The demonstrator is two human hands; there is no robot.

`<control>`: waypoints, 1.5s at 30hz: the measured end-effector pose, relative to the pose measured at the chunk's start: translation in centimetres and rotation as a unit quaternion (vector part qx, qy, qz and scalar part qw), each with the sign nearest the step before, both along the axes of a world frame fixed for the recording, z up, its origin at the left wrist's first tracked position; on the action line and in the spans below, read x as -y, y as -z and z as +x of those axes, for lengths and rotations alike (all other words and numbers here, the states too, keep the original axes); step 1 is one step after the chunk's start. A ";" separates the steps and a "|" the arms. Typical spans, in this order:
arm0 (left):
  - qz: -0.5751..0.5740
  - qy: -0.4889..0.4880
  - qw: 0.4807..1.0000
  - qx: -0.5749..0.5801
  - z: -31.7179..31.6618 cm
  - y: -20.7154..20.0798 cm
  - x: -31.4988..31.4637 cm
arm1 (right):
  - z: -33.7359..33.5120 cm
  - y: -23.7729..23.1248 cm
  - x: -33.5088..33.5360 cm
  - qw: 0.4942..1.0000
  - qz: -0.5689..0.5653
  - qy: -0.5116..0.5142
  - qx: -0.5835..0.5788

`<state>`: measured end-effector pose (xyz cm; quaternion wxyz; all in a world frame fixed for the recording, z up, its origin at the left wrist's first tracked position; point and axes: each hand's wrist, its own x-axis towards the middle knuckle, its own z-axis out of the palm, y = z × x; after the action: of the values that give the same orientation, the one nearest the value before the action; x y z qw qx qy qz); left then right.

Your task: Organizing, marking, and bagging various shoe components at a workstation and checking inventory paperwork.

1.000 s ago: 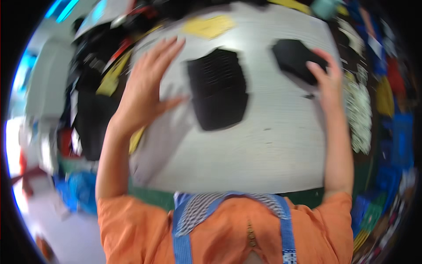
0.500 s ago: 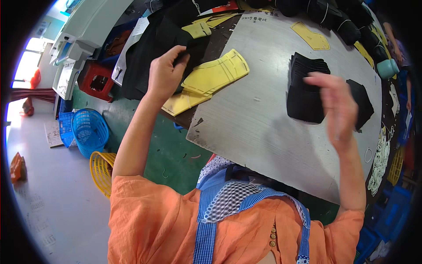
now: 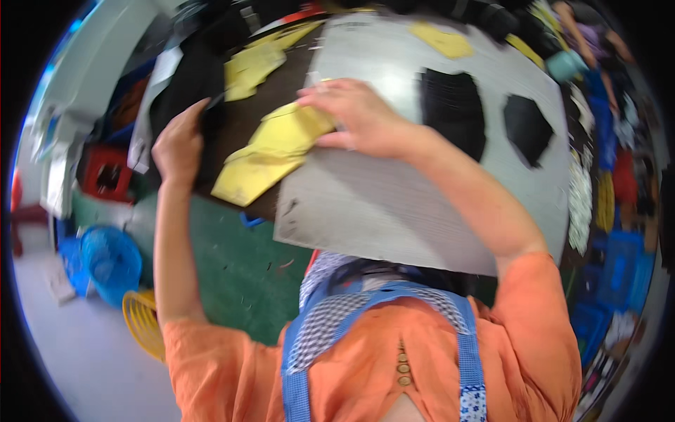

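The right hand (image 3: pixel 358 119), half open, has fingers and thumb about the far right end of the yellow pieces (image 3: pixel 261 167); if it grips them, I cannot tell. Half a second ago it was over the black stack (image 3: pixel 453 112), so the work seems now on the left. The left hand (image 3: pixel 178 146) stays curled at the black cloth (image 3: pixel 186 77), its hold unclear. The pieces cross the left edge of the grey board (image 3: pixel 380 204), whose near part gives room for moving.

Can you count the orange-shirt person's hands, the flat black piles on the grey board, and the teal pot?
Left hand and right hand, both bare: 2
Fanned black stack and flat angular black pile: 2
Rounded teal pot: 1
Total: 5
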<state>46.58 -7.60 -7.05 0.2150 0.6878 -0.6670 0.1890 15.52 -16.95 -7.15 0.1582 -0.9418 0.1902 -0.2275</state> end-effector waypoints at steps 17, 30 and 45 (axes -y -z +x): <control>-0.021 0.074 0.995 -0.059 -4.8 -5.6 -5.0 | 2.9 0.9 -1.0 0.941 -0.175 0.289 -0.009; 0.037 0.190 0.472 -0.860 -18.6 -4.9 -1.1 | -2.0 -5.2 -5.2 0.934 -0.027 0.224 0.276; -0.015 0.118 0.507 -0.854 -15.7 -4.2 5.1 | -7.5 -4.1 -10.8 0.986 0.090 0.143 0.000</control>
<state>30.89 -12.68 -2.86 0.7110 0.4277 -0.2329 -0.5073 8.04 -6.19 -3.09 0.2085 -0.8868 0.3425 -0.2296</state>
